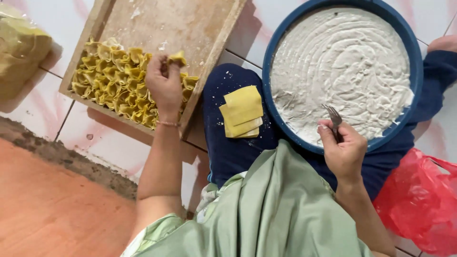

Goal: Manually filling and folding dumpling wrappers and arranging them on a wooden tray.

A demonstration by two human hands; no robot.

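My left hand (164, 83) reaches over a wooden tray (190, 28) and pinches a folded yellow dumpling (177, 58) above the rows of folded dumplings (112, 81) that fill the tray's near left part. My right hand (343, 150) grips a metal fork (333, 116) with its tines up, at the near edge of a round blue basin (271, 62) full of pale grey-white filling paste (342, 62). A small stack of square yellow wrappers (242, 112) lies on my dark blue trouser leg (228, 143), between the tray and the basin.
A red plastic bag (421, 200) lies at the lower right. A clear bag of yellow wrappers (19, 47) sits at the upper left. The floor is white tile with a reddish-orange surface (52, 209) at the lower left. My green shirt (281, 214) fills the bottom centre.
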